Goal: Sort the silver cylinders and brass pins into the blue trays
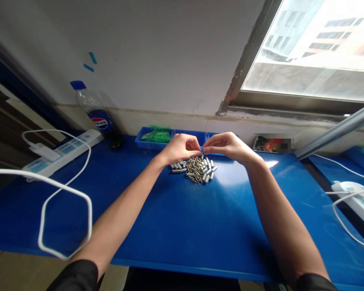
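Observation:
My left hand (183, 146) and my right hand (227, 146) meet fingertip to fingertip just above a pile of small metal parts. Both are closed in a pinch. Whatever sits between the fingertips is too small to make out. Under them, thin brass-coloured pins (195, 166) lie heaped in the middle of the pile. Short silver cylinders (206, 177) are scattered around the pins on the blue table (182, 226).
Behind my hands stand blue trays (189, 136), the left one holding green plastic pieces (157, 134). A cola bottle (98, 117) and a white power strip (69, 149) are at the left. A white cable (89, 210) loops over my left forearm. A phone-like object (267, 143) leans at the back right.

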Available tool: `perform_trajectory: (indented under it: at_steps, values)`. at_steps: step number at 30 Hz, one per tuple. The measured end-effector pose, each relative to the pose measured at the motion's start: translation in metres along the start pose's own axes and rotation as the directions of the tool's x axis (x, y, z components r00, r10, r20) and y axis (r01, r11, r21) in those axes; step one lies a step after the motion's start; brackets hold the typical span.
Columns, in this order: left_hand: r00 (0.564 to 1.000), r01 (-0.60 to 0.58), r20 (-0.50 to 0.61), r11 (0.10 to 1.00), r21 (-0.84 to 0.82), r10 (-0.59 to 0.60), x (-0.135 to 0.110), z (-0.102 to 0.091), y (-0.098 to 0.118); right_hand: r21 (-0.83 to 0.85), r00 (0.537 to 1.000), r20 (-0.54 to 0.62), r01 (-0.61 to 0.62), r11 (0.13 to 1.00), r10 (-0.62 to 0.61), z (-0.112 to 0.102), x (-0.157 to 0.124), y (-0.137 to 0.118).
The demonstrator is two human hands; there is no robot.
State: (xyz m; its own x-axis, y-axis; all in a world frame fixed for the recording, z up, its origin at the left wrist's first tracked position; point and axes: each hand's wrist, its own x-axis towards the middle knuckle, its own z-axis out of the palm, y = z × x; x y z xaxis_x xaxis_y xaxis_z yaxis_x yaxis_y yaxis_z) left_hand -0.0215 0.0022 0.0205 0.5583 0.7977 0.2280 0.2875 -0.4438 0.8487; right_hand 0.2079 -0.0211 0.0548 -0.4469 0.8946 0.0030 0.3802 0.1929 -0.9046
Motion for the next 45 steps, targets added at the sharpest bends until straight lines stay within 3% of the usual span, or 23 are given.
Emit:
perform_trajectory:
  at_steps: [5, 10, 13, 24, 31, 36, 45]
  values:
    - [1.0, 0.008, 0.016, 0.99, 0.144, -0.01, 0.0, -0.003, -0.001, -0.081, 0.998, -0.068, -0.002, 0.997, -0.004, -0.004, 0.0, 0.001]
    - [0.982, 0.018, 0.161, 0.902, 0.432, -0.096, -0.002, -0.004, -0.011, -0.392, 0.942, -0.332, -0.096, 0.915, -0.043, -0.017, -0.005, 0.007]
    - [0.973, 0.013, 0.192, 0.86, 0.511, -0.129, -0.003, 0.001, -0.014, -0.482, 0.916, -0.401, -0.182, 0.857, -0.03, -0.022, -0.009, 0.006]
    - [0.975, -0.023, 0.199, 0.846, 0.532, -0.098, -0.005, 0.008, -0.012, -0.57, 0.98, -0.199, -0.108, 0.815, -0.01, -0.01, -0.006, 0.003]
    - [0.977, -0.092, 0.213, 0.872, 0.481, -0.014, -0.001, 0.003, -0.016, -0.566, 0.986, -0.164, -0.094, 0.819, 0.0, -0.008, -0.003, 0.009]
    - [0.99, -0.093, 0.136, 0.907, 0.412, 0.04, 0.0, 0.001, -0.011, -0.572, 0.99, -0.139, -0.089, 0.816, 0.011, -0.008, -0.003, 0.008]
    - [0.996, -0.058, -0.062, 0.996, 0.073, 0.062, -0.002, -0.005, 0.007, -0.238, 0.993, 0.062, -0.084, 0.968, 0.102, -0.009, -0.004, 0.003]
